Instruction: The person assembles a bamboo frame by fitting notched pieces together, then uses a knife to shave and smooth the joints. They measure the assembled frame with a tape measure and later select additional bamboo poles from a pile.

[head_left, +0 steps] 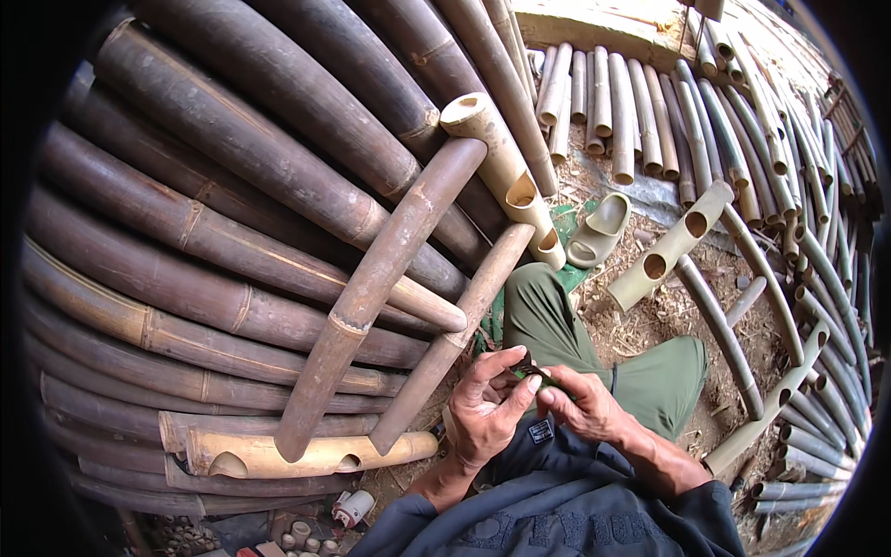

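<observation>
Above my lap, both hands are closed on a small dark and green thing (531, 371) whose kind I cannot make out. My left hand (484, 404) pinches it between thumb and fingers. From the other side, my right hand (583, 404) grips it, thumb along its edge. The fingertips of the two hands nearly meet. To the left of my hands leans a bamboo frame: two brown bamboo rails (348, 325) run between a far bamboo crosspiece (492, 148) and a near bamboo crosspiece (306, 455), both pale with round holes cut in them.
Thick dark bamboo poles (269, 195) fill the left side. A second bamboo frame (682, 237) stands at the right. Cut bamboo lengths (640, 116) lie in rows behind and at far right. An olive slipper (599, 232) rests among shavings; a white cup-like item (353, 508) sits at lower left.
</observation>
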`<state>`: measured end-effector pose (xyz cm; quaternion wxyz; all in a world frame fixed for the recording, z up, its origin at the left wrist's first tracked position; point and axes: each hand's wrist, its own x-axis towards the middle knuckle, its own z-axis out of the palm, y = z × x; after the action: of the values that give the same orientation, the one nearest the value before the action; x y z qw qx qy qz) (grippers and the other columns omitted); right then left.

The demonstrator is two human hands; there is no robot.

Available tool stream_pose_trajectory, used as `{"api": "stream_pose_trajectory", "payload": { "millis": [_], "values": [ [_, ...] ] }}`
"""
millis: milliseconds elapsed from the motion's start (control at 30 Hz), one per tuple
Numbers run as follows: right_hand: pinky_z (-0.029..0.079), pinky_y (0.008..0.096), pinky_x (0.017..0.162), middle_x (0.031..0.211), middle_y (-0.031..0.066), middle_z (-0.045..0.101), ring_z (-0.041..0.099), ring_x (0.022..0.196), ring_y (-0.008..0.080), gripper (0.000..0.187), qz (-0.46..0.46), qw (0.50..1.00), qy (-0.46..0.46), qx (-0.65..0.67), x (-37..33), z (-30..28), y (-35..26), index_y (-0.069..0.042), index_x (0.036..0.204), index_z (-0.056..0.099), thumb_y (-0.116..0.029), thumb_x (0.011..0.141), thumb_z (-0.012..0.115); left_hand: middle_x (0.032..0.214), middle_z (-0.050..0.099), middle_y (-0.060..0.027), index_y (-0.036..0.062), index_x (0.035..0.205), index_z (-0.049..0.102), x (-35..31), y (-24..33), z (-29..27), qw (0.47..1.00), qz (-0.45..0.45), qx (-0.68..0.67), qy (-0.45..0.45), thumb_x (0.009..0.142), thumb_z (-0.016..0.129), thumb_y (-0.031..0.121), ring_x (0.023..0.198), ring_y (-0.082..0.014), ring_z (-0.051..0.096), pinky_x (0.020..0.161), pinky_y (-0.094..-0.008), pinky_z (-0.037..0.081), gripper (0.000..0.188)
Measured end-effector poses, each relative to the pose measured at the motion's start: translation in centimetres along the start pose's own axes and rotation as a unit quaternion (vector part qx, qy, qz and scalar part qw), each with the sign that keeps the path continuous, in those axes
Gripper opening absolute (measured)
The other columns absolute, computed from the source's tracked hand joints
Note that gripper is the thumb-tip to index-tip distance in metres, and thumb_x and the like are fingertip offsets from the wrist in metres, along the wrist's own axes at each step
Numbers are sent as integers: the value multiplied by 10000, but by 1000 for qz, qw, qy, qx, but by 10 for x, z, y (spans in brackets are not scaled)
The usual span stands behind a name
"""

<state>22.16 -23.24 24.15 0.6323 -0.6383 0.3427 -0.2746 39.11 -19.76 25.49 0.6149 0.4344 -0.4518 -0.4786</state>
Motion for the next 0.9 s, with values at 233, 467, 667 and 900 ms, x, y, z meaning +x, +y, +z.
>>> {"api": "stream_pose_trajectory", "payload": {
  "millis": [233,467,667,900],
  "values": [
    [447,423,574,605,118,590,615,601,316,362,121,983,-128,-54,-2,-13,-25,-31,844,581,-353,999,523,840,649,-96,-43,1117,587,13,27,-48,966,-247,-40,-71,918,681,168,680,-153,661,611,-277,571,305],
    [453,424,609,626,154,570,569,591,327,411,171,977,-128,13,-7,0,-4,-36,994,670,-411,1001,503,767,589,-9,19,917,627,9,2,-55,941,-316,27,-115,1022,417,372,724,-71,550,695,-209,436,424],
    [467,432,628,648,163,613,611,628,329,358,188,970,-155,-15,-13,15,9,-52,977,699,-377,977,548,599,482,-10,5,829,576,13,-16,-34,897,-416,44,-145,1028,253,545,549,-98,470,536,-229,403,660],
    [475,455,643,699,166,638,634,682,355,265,185,974,-132,4,-35,28,28,-92,1032,693,-323,953,590,552,448,2,-18,795,601,-15,-35,-31,899,-401,78,-157,1031,247,528,502,-75,404,496,-229,345,692]
  ]
}}
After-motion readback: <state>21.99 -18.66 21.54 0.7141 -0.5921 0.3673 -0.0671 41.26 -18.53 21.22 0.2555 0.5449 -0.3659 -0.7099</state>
